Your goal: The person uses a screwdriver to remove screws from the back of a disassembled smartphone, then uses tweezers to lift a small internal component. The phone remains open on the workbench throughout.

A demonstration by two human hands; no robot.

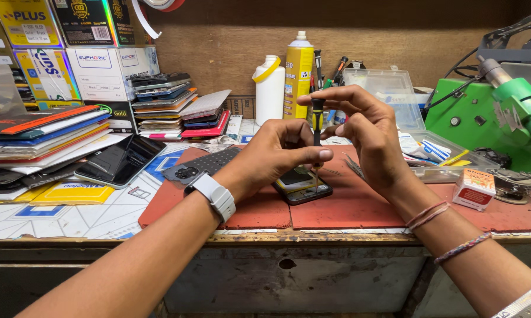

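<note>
My right hand (pixel 359 132) holds a small black and yellow screwdriver (pixel 317 121) upright, fingertips on its top, the tip down on an opened phone (pixel 301 185). The phone lies flat on a red mat (pixel 348 206). My left hand (pixel 274 154), with a white watch on the wrist, rests over the phone's left side and steadies it, thumb near the screwdriver shaft. A dark phone back cover (pixel 203 165) lies just left of my left hand.
Stacks of phones and boxes (pixel 159 103) fill the left side, with a black phone (pixel 121 160) nearer. A white bottle (pixel 269 88) and yellow spray can (pixel 298 73) stand behind. A green machine (pixel 489 121), clear trays and a small red box (pixel 474 188) sit right.
</note>
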